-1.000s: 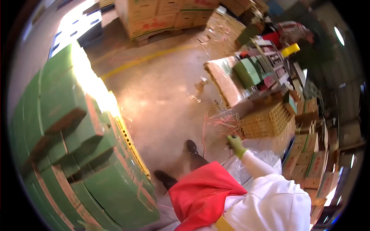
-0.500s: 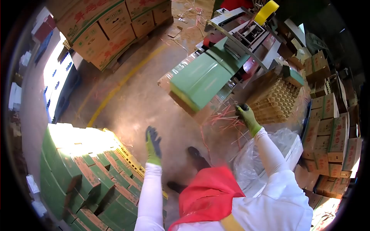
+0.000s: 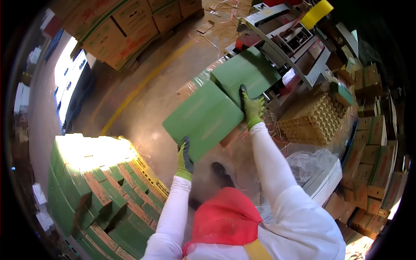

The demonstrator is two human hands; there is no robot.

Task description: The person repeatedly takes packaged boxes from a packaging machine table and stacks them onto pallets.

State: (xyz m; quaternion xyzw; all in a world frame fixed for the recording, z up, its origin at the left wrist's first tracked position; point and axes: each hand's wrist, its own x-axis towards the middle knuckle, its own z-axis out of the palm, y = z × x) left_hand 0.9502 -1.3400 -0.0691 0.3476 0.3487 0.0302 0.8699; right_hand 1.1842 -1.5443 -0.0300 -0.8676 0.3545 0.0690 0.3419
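Observation:
A green carton [image 3: 203,119] lies at the end of the taping machine's roller conveyor, with its near end jutting past the rollers. My left hand [image 3: 186,159], in a green and dark grey glove, grips the carton's near edge. At the opposite end, my right hand [image 3: 252,106] is pressed to the corner by the second green carton [image 3: 247,71], its thumb and fingers set against the carton. The second carton sits right behind, close to the machine [image 3: 288,41]. The undersides of both cartons are hidden.
Stacked green cartons [image 3: 125,203] stand at lower left beside a yellow pallet [image 3: 147,173]. Brown cartons [image 3: 125,30] are piled at upper left. Honeycomb-shaped trays [image 3: 318,119] and clear plastic sheeting [image 3: 305,164] are at right, near more cartons [image 3: 370,151]. Pink straps litter the floor.
Both hands have come onto the front carton, which has shifted toward me and down-left. The second carton now shows more fully behind it, farther out from the machine.

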